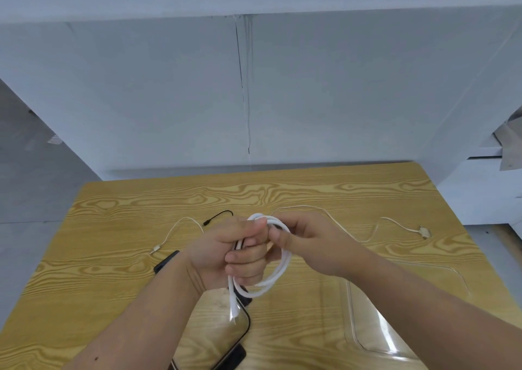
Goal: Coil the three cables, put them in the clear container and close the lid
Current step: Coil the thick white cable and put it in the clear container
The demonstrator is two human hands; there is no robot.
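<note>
My left hand grips a thick white cable wound into several loops above the table's middle; one end hangs down below my fist. My right hand pinches the top of the same coil. A thin white cable lies uncoiled across the far side of the table, with plugs at both ends. A black cable shows behind my left hand and again below it near the front. The clear container lies on the table at the right, partly under my right forearm. I cannot tell its lid apart.
The wooden table stands against grey-white walls. A dark flat object pokes out beside my left wrist. Another dark object lies at the front edge between my forearms. White furniture stands at the far right.
</note>
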